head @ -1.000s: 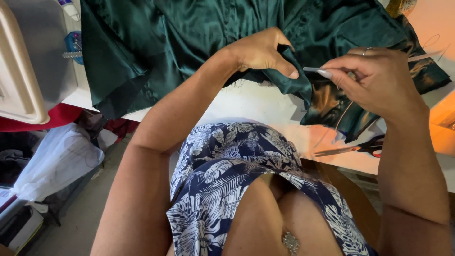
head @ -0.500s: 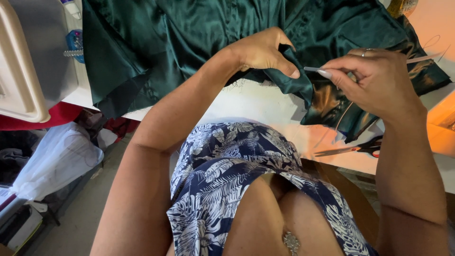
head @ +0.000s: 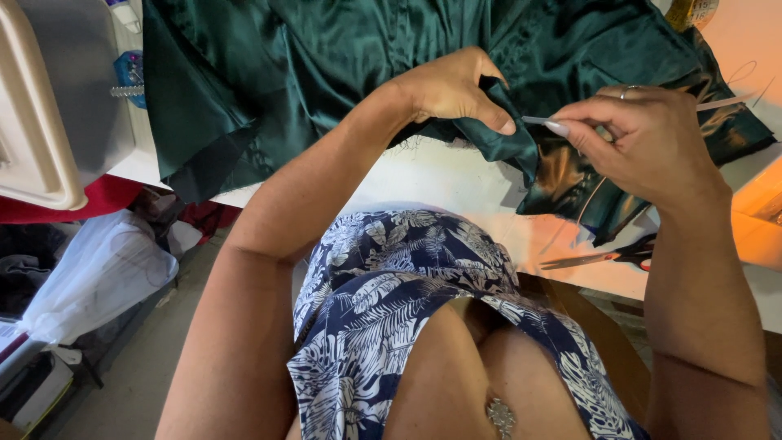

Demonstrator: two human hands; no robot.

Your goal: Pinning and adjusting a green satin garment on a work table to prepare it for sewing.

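While the dark green satin cloth [head: 342,57] is spread over the white table [head: 423,175], a fold at its near edge is pinched by the left hand [head: 452,85], thumb pressed down on the fabric. Just to the right, a thin pale needle-like tool [head: 539,121] is gripped between the fingertips of the right hand [head: 643,134], its tip touching the fold. Scissors [head: 607,257] are seen on the table below the cloth, and a cream sewing machine [head: 37,122] is placed at the far left.
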